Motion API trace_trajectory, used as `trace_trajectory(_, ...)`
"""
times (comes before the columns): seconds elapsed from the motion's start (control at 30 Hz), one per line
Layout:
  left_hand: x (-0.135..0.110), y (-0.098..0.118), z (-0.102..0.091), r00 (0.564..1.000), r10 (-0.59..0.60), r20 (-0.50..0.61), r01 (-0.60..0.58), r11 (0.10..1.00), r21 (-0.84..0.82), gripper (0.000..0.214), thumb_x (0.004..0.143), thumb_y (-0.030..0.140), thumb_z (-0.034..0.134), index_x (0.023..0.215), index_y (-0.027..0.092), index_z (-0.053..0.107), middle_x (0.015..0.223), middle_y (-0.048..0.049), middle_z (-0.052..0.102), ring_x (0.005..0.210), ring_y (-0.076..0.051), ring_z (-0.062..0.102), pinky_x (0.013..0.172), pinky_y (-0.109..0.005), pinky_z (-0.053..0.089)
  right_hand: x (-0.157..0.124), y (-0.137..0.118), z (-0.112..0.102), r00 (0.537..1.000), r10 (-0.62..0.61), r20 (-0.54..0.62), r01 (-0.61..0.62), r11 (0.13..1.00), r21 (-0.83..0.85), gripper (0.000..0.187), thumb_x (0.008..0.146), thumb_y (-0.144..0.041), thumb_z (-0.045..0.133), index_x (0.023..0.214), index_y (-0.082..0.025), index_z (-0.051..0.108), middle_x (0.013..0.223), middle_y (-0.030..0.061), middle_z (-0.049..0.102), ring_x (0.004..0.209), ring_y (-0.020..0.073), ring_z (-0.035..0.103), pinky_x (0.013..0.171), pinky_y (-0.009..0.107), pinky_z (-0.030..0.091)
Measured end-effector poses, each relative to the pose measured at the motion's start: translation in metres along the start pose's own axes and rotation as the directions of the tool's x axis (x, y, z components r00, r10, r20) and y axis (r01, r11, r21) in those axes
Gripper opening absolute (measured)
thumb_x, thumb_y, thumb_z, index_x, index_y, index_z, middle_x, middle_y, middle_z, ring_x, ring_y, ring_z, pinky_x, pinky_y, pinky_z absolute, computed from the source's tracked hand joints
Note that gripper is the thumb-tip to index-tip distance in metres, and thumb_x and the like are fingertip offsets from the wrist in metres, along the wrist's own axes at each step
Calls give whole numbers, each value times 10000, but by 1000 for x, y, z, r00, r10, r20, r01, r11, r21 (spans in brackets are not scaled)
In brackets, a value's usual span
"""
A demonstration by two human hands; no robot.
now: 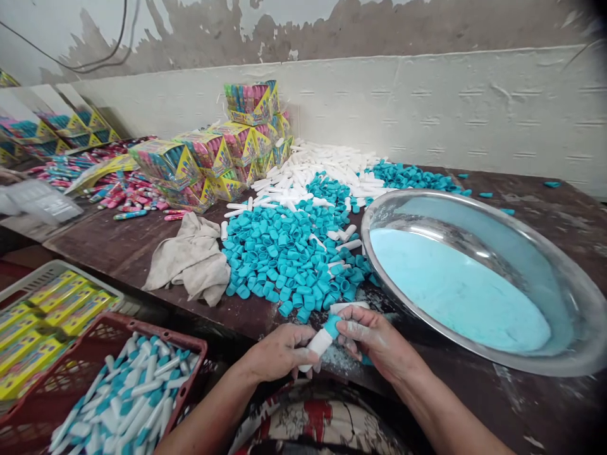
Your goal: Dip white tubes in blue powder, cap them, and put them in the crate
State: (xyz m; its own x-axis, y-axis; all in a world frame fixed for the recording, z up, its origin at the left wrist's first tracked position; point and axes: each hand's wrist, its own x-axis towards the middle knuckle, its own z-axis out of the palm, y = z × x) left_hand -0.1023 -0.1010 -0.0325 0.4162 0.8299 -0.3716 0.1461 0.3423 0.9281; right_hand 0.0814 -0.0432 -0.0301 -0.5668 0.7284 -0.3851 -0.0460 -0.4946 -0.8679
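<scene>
My left hand [279,351] grips the white tube [320,342], right hand [372,333] its blue cap [332,325]; long axis slants, cap end nearer the basin [502,237].

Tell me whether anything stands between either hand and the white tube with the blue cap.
Nothing visible does: the left hand grips the white tube, and the right hand has its fingers on the blue cap. A loose white piece lies just beyond the right fingers, not in between.

Workshop: heaped teal caps [275,253], crate [159,330] of capped tubes [130,407], stacked display packs [215,148], peeling wall [341,31].
</scene>
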Motion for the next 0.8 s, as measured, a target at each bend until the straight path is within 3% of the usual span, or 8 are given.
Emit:
trace_trajectory(0.13, -1, 2, 0, 1000, -26, 13, 25, 999, 38, 250, 734, 372, 512, 754, 124, 537, 597, 9, 508, 476, -90, 457, 430, -178, 337, 0, 0, -8, 995, 7, 102, 7, 991, -137, 308, 654, -406, 668, 810, -161, 563, 540, -47, 538, 401, 58, 390, 364, 169, 255)
trace_trajectory(0.27, -3, 3, 5, 996, 76, -48, -64, 975, 211, 266, 802, 386, 436, 789, 139, 534, 587, 34, 451, 496, -82, 385, 470, -189, 298, 0, 2, -16, 984, 32, 176, 6, 977, -212, 284, 683, -402, 636, 812, -157, 573, 534, -49, 528, 414, 60, 408, 381, 169, 287)
trace_trajectory(0.33, -3, 3, 11, 983, 144, -111, -86, 907, 412, 251, 801, 386, 465, 785, 149, 547, 650, 23, 491, 573, -101, 425, 525, -199, 306, 0, 2, -18, 981, 55, 187, -11, 973, -230, 298, 676, -410, 634, 813, -154, 568, 532, -48, 532, 415, 63, 423, 389, 173, 310)
trace_trajectory(0.47, 5, 0, 22, 966, 153, -208, 41, 704, 709, 301, 783, 454, 510, 782, 160, 576, 706, -20, 577, 630, -158, 506, 555, -228, 310, -1, -1, -18, 976, 97, 193, -31, 946, -321, 272, 676, -397, 613, 778, -152, 554, 514, -49, 537, 397, 62, 427, 391, 176, 333)
trace_trajectory(0.63, 14, -1, 27, 968, 135, -210, 110, 525, 844, 290, 789, 440, 502, 827, 168, 596, 744, -89, 640, 674, -233, 583, 565, -259, 349, -3, -6, -10, 984, 118, 132, -45, 888, -458, 180, 645, -351, 543, 674, -175, 518, 482, -55, 511, 356, 65, 368, 368, 190, 292)
trace_trajectory(0.8, 16, 0, 28, 968, 147, -205, 108, 491, 864, 259, 790, 400, 495, 838, 167, 596, 726, -97, 644, 647, -236, 593, 559, -266, 365, -7, -7, 0, 997, -30, 74, 67, 814, -577, 93, 599, -239, 454, 522, -191, 476, 451, -46, 441, 429, 90, 355, 444, 215, 266)
